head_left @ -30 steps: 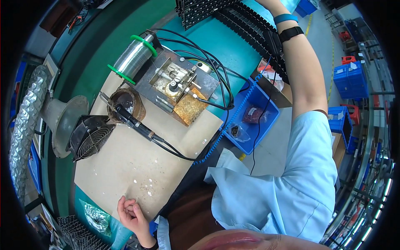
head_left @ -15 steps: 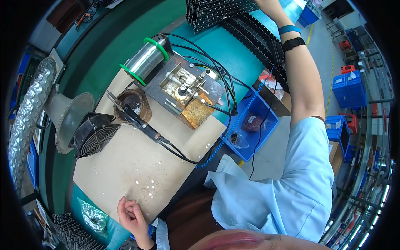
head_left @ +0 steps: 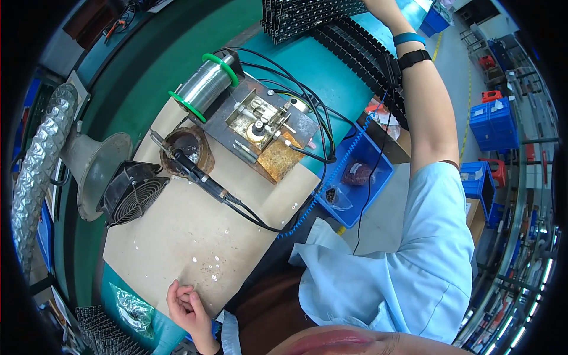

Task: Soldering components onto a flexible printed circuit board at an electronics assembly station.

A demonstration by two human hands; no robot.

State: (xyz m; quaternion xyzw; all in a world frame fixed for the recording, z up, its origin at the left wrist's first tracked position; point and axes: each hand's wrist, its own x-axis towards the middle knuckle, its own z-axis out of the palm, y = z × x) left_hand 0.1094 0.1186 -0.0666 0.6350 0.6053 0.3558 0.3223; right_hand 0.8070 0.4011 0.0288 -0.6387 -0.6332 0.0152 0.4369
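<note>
My left hand rests at the near edge of a tan work sheet, palm partly up. Its fingers are loosely half-curled and nothing shows in them. Small pale flecks lie on the sheet beyond it. My right arm reaches far forward. Only part of my right hand shows at the upper edge, beside a stack of upright black panels with light dots. Its fingers are out of sight, so a hold cannot be made out. A soldering iron lies across a round brown dish, untouched by either hand.
A solder wire reel with green rims stands by a metal feeder device. A small black fan and an extraction funnel stand left. Cables and a coiled blue cord run near a blue bin.
The view has shifted very slightly. Both hands keep nearly the same places, and nothing on the bench has visibly moved.
</note>
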